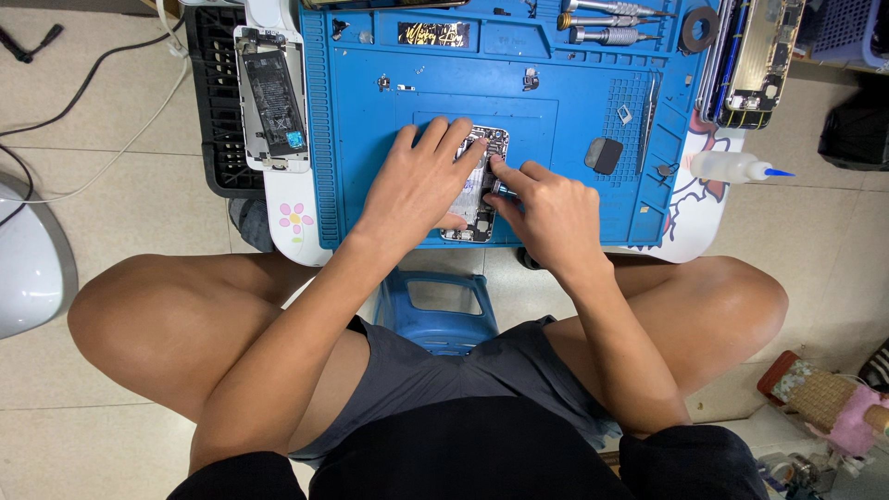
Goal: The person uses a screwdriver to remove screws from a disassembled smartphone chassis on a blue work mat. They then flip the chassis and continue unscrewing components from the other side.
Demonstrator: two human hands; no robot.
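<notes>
An opened phone body (482, 185) lies on a blue repair mat (370, 139), its inner parts facing up. My left hand (421, 181) rests flat on the phone's left side and holds it down, fingers spread toward the far edge. My right hand (546, 208) grips a small screwdriver (500, 190), whose tip meets the phone's right side near the middle. My index finger presses on the tool's top. Most of the phone is hidden under my hands.
A second opened phone (270, 97) lies on a black crate at the left. Another phone shell (761, 60) sits at the back right. Screwdriver handles (607, 23), a small dark part (604, 155), tweezers (651, 111) and a squeeze bottle (736, 168) are nearby. A blue stool (443, 310) stands between my knees.
</notes>
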